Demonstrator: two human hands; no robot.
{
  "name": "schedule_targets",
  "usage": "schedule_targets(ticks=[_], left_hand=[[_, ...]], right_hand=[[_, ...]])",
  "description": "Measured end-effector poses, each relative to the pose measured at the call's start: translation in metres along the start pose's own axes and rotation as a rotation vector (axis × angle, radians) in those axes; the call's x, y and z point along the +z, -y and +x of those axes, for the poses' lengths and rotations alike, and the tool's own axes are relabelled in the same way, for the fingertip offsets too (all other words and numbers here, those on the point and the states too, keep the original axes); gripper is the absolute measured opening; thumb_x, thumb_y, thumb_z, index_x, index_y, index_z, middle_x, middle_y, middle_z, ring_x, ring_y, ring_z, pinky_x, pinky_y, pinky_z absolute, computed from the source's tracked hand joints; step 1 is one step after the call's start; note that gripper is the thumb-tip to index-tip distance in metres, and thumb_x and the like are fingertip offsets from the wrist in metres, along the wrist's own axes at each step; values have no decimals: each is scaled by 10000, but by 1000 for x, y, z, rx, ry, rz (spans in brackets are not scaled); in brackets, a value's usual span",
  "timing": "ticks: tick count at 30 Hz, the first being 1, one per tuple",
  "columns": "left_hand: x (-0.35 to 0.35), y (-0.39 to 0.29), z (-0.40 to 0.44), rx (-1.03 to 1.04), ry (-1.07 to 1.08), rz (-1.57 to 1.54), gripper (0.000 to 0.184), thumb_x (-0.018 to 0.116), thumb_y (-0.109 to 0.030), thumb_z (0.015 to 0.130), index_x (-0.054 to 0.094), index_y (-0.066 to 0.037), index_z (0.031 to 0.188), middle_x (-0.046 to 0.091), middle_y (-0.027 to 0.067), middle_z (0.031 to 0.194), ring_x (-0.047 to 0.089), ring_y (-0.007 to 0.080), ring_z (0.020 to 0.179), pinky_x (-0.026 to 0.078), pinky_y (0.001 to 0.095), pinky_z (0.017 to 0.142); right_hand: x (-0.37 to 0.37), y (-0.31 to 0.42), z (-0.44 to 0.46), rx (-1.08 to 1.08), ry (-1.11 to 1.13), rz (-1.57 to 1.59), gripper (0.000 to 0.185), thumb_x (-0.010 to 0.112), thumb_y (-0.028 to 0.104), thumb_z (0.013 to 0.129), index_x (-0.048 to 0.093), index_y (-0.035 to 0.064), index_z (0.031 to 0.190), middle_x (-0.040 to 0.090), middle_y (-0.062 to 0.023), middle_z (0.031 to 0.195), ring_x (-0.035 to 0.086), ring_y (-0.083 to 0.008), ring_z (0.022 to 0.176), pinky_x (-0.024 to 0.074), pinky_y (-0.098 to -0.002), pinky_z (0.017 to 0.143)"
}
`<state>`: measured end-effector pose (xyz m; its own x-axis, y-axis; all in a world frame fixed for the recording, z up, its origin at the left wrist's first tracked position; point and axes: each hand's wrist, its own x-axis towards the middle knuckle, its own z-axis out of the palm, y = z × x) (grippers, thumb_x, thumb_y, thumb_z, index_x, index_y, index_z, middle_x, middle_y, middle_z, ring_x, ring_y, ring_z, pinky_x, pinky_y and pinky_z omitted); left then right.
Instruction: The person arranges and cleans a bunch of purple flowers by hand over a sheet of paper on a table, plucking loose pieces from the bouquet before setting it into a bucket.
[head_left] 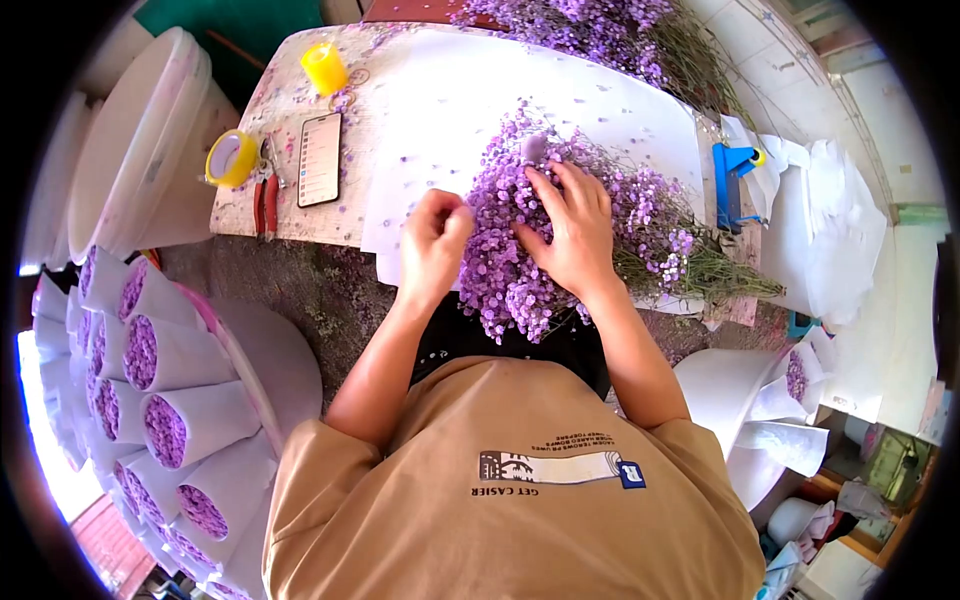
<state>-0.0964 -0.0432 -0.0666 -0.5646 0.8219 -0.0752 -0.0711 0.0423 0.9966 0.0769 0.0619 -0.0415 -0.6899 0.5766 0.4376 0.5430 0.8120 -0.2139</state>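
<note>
A large bunch of small purple flowers lies across the front of the table, its green stems pointing right. On top of the blossoms rests my right hand, fingers spread and touching the flowers. My left hand is curled closed just left of the bunch, beside the blossoms; whatever its fingers may hold is hidden. White paper lies under the bunch, with loose petals scattered over it.
Left on the table are yellow tape rolls, red-handled pliers and a phone. More purple flowers lie at the back. A blue tape dispenser stands right. Wrapped bouquets fill a container at lower left.
</note>
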Motion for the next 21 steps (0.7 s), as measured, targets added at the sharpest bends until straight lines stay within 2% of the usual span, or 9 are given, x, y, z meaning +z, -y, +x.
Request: schedule_targets(ticks=[3, 4, 6, 7, 10, 14, 16, 20, 21], left_hand=[[-9, -9, 0, -130, 12, -368, 86, 583, -59, 954, 638, 8, 959, 629, 7, 805, 521, 72, 656, 433, 239, 578], [-8, -12, 0, -131, 14, -359, 86, 583, -59, 954, 638, 8, 959, 629, 7, 805, 521, 72, 656, 433, 239, 578], [-7, -17, -3, -35, 96, -142, 102, 600, -68, 943, 656, 14, 966, 644, 13, 823, 524, 71, 658, 439, 239, 595], [-8, -25, -4, -54, 138, 66, 118, 619, -75, 929, 678, 21, 965, 653, 20, 837, 551, 68, 702, 454, 239, 636], [1, -24, -2, 135, 60, 438, 128, 671, -89, 868, 712, 27, 904, 674, 105, 834, 624, 180, 718, 500, 312, 679], [9, -22, -1, 211, 34, 573, 125, 689, -94, 843, 719, 22, 878, 666, 132, 843, 623, 236, 705, 510, 346, 683], [10, -15, 3, 220, 60, 558, 150, 708, -108, 876, 713, 26, 942, 648, 56, 774, 560, 91, 685, 473, 273, 639], [9, -21, -1, 87, 74, 410, 116, 703, -87, 868, 696, 24, 900, 621, 27, 754, 555, 83, 687, 455, 251, 620], [8, -21, -4, 24, 46, 272, 101, 685, -81, 862, 680, 20, 872, 607, 13, 741, 547, 84, 662, 448, 250, 605]], right_hand=[[2, -2, -2, 7, -1, 3, 652, 792, 335, 798, 556, 162, 1381, 530, -173, 1346, 463, -363, 1310, 326, -513, 1120], [2, -2, -2, 13, -5, 9, 652, 792, 335, 798, 556, 162, 1381, 530, -173, 1346, 463, -363, 1310, 326, -513, 1120], [0, -2, -2, 12, 7, 2, 653, 791, 341, 798, 553, 170, 1382, 526, -172, 1347, 455, -361, 1319, 323, -511, 1123], [0, -2, -2, 11, 6, 9, 655, 790, 343, 799, 551, 169, 1383, 524, -173, 1348, 452, -361, 1322, 320, -514, 1125], [1, -2, -2, 13, 2, 9, 649, 788, 342, 801, 554, 170, 1380, 524, -175, 1347, 450, -361, 1324, 315, -517, 1128], [0, -3, -2, 17, 2, 6, 641, 785, 344, 804, 559, 160, 1375, 526, -182, 1344, 451, -362, 1324, 310, -518, 1134], [0, -2, -2, 4, -1, 8, 634, 782, 344, 806, 564, 148, 1368, 529, -189, 1339, 452, -365, 1321, 309, -519, 1135], [1, -4, -3, 2, -6, 9, 632, 783, 340, 803, 565, 141, 1362, 530, -194, 1336, 454, -365, 1318, 311, -518, 1130], [1, -4, -3, 2, -9, 8, 629, 783, 339, 804, 565, 141, 1360, 530, -194, 1336, 454, -364, 1318, 310, -518, 1130]])
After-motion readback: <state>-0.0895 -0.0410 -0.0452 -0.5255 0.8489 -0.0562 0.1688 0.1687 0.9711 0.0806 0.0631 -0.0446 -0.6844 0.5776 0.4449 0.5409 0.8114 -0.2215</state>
